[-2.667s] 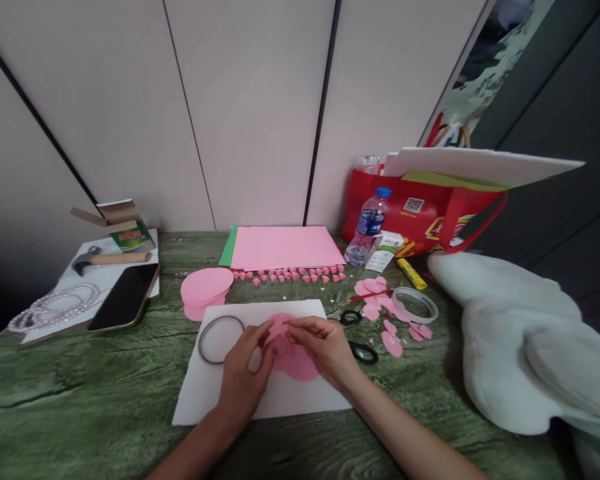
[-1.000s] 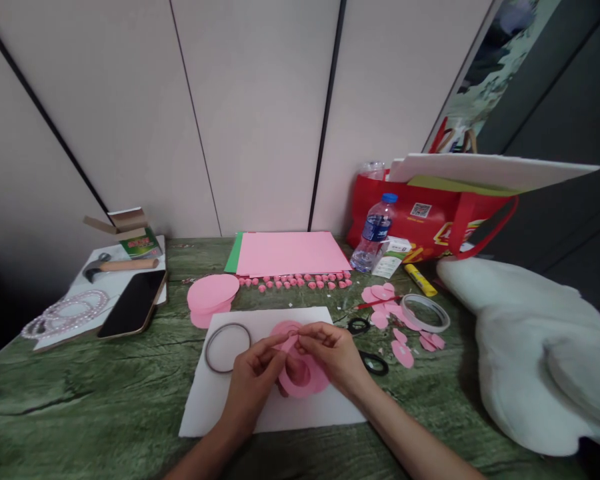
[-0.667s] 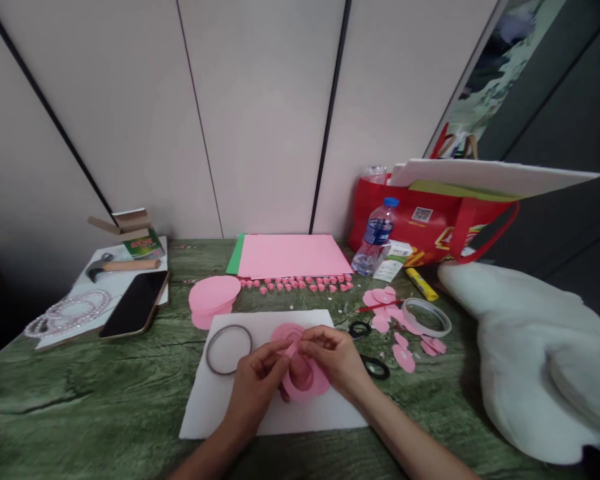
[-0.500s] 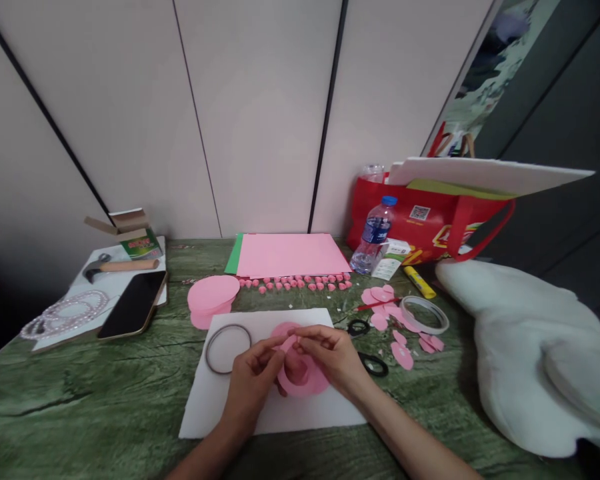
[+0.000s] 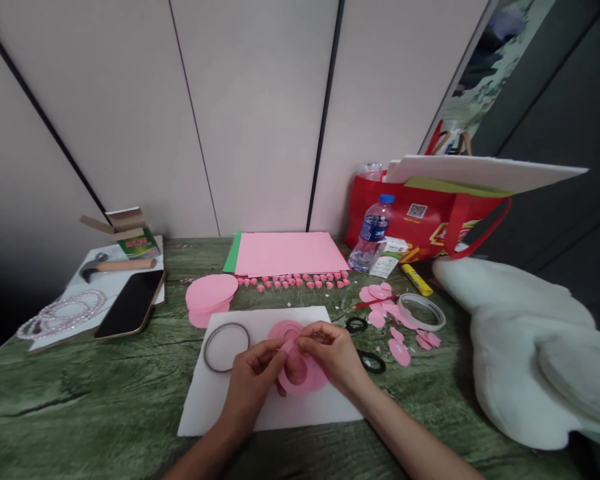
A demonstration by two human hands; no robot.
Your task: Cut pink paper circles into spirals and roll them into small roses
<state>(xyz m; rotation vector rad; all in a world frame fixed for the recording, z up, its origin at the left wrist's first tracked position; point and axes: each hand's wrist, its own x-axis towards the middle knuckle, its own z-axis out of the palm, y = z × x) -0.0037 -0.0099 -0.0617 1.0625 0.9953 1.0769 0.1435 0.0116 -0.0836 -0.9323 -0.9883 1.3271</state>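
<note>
A pink paper flower (image 5: 300, 380) made of layered round pieces lies on a white sheet (image 5: 215, 400) near the table's front edge. My left hand (image 5: 253, 387) pinches its left side with fingers closed. My right hand (image 5: 333, 357) pinches its upper edge, fingers curled on the paper. A thin metal ring (image 5: 226, 347) rests on the same sheet just left of my hands. Black scissors (image 5: 365, 343) lie right of my right hand.
Pink discs (image 5: 211, 297), a row of small pink folded pieces (image 5: 295, 281) and pink and green sheets (image 5: 287, 252) lie behind. Loose petals (image 5: 385, 307), a tape roll (image 5: 421, 311), glue stick (image 5: 416, 279), bottle (image 5: 371, 231), red bag (image 5: 425, 217) right; phone (image 5: 129, 303), hammer (image 5: 115, 265), beads (image 5: 63, 313) left; white plush (image 5: 525, 347) far right.
The flower, flat on the sheet earlier, is now lifted and curled between both hands. My hands have stayed in the same place, with only small finger movements.
</note>
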